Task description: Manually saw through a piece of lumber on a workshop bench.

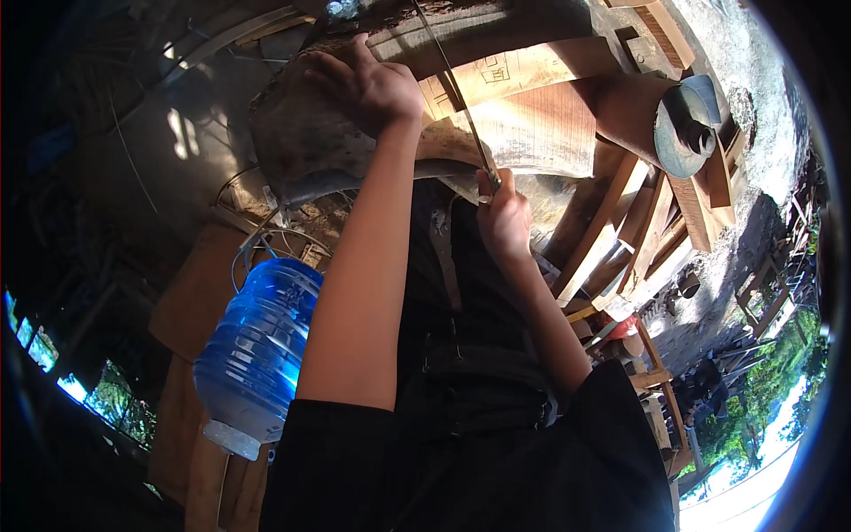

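My left hand rests on the dark, rough edge of a large curved wood piece at the top, its index finger stretched out. My right hand is closed on the handle of a long, thin blade tool, which slants up to the top edge across the wood. Beneath and beside the blade lie a light plank with pencil-like markings and a pale, grained board. What the blade cuts or touches exactly is hard to make out.
A blue plastic water jug lies left of my left forearm. A rolled cylinder sits at upper right, above stacked wooden slats. Brown boards stand at lower left. Rough pale ground and greenery show at the right rim.
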`<state>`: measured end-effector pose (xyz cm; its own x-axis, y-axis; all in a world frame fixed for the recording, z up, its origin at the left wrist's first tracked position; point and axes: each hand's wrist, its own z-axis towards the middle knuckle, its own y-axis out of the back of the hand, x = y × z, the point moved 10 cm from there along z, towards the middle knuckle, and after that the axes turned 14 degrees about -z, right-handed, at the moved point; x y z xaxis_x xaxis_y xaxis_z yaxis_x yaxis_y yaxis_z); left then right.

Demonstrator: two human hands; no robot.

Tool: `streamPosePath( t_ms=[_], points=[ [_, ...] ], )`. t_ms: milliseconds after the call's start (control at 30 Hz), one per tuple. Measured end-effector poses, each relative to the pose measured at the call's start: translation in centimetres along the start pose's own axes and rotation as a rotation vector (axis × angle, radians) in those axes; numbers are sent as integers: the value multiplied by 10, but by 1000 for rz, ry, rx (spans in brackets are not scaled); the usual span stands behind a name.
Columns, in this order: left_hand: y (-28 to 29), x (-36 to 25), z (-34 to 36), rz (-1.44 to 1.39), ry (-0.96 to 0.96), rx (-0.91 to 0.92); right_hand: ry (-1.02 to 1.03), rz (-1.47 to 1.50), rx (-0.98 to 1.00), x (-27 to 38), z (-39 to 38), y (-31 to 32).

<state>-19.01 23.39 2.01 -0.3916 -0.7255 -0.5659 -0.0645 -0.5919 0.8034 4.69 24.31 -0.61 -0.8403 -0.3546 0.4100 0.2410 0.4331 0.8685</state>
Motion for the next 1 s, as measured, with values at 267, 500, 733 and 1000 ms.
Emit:
streamPosePath(
  t_ms=[267,500,733,1000],
  points=[
    [-14,-4,1,-16,30,87,-59,-54,114,18,34,14],
    [6,-1,4,68,11,1,77,-20,19,0,-29,28],
    [-5,-13,-1,87,-13,23,64,-148,-7,22,22,17],
    [-6,-4,5,54,26,118,67,-69,109,-27,-63,26]
  ],
)
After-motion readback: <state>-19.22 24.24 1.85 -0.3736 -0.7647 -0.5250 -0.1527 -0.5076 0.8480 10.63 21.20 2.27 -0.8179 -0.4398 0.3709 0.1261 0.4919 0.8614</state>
